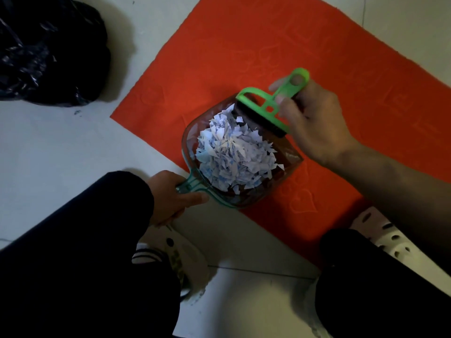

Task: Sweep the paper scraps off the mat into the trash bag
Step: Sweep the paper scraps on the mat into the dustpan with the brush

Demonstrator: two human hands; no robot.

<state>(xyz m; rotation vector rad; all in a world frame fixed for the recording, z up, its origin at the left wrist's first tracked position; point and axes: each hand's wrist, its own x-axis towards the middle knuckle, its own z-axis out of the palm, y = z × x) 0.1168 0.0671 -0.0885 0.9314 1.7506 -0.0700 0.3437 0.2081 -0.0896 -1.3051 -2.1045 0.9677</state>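
On the near-left corner of the red mat (280, 45) sits a clear teal-rimmed dustpan (189, 140), its mouth pointing toward the mat's middle and its handle sticking out over the pale tiled floor (61, 142). A heap of white and bluish paper scraps (234, 152) fills the pan, with a few bits at the pan's open lip. The left hand (170, 196), coming out of a dark sleeve (102, 215), has its fingers curled round the dustpan's handle, thumb laid along the top. The right hand (307, 120) grips the stem of a green hand brush (271, 101), fingers wrapped about it; the brush's dark bristles touch the far edge of the scrap heap at the pan's mouth.

Well apart from the mat, off its left edge toward the far-left of the floor, lies the black trash bag (48, 50), crumpled and glossy; whether its mouth is open cannot be told. Bare floor lies between the pan and the bag. Near the viewer, two dark trouser knees (366, 284) flank white perforated slippers (380, 232), the right one resting against the mat's near edge, the left one on the tiles just below the pan's handle.
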